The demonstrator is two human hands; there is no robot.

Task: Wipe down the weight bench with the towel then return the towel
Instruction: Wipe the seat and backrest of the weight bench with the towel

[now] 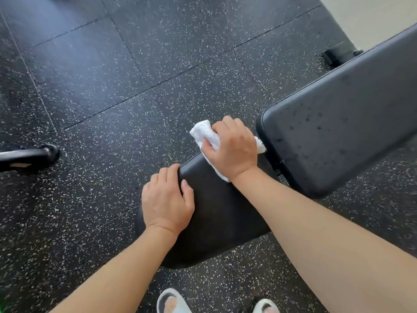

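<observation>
My right hand (234,147) grips a bunched white towel (206,134), fingers curled over it and pressing it down on the far corner of the black seat pad (225,213) of the weight bench. The cloth sticks out past my knuckles toward the floor side and shows again under my wrist and beside the gap between the pads. Just nearer to me than that grip, my left hand (168,199) rests on the seat pad's left edge, fingers bent over the rim and thumb lying on top, holding the pad itself. To the right of the towel, across a narrow gap, the long back pad (343,132) runs away and up; its surface carries dark spots. Below both arms, two light slippers (171,301) stand on the speckled black rubber floor (112,98). Far to the left of the grip lies a black bar end (48,152).
</observation>
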